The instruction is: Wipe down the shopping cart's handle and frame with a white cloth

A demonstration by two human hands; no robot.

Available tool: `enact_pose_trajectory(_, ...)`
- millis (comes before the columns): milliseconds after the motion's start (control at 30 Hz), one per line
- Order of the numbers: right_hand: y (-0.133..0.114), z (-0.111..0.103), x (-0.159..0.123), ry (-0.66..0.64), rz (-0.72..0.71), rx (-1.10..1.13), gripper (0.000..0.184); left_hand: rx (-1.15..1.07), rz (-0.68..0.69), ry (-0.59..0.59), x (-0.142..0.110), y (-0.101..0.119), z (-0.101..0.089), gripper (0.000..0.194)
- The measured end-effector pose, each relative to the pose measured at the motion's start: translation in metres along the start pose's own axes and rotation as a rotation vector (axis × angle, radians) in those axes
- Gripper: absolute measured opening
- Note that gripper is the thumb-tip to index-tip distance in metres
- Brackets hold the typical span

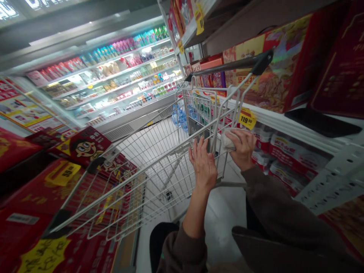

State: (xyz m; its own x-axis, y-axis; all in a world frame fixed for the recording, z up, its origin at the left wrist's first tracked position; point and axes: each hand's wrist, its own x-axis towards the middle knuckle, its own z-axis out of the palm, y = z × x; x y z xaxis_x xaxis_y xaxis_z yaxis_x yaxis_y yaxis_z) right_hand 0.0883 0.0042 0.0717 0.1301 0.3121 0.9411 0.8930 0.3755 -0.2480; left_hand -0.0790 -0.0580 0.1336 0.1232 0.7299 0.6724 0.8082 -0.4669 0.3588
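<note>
while my left hand [203, 165] lies open, fingers spread against the rail of the cart [142, 171], my right hand [241, 148] is closed around a white bundle [229, 139] at the cart's far corner. a yellow price tag [247, 118] sits just beyond it, near the red boxes [273, 83].

- Soft white packet [229, 139], crumpled, pressed near the cart's top rail (contents hidden)
- Wire shopping cart [142, 171], chrome mesh basket, dark-capped rails, seen from above

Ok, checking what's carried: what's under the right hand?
A crumpled white cloth-like item sits under the right hand, against the shopping cart. The hand covers most of it, so its shape cannot be seen.
</note>
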Motion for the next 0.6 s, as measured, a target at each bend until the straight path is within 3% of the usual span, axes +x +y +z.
enact_pose_trajectory(133,-0.011,0.008,-0.049,-0.12,-0.023,0.009,0.054,0.021,0.063,-0.023,-0.011,-0.013,-0.004,0.052)
enact_pose_trajectory(267,-0.019,0.005,-0.097,-0.235,0.046,0.047,0.059,0.028,0.091,-0.031,-0.03,-0.029,-0.007,0.052)
enact_pose_trajectory(333,-0.016,0.003,-0.098,-0.225,0.103,0.072,0.057,0.025,0.082,-0.017,-0.042,-0.039,-0.009,0.051)
enact_pose_trajectory(467,-0.018,0.01,-0.075,-0.047,0.258,0.072,0.055,0.026,0.028,0.077,-0.069,-0.059,-0.013,0.045)
enact_pose_trajectory(600,-0.061,0.026,-0.075,0.03,0.448,0.11,0.053,0.044,-0.113,0.245,-0.089,-0.072,-0.013,0.04)
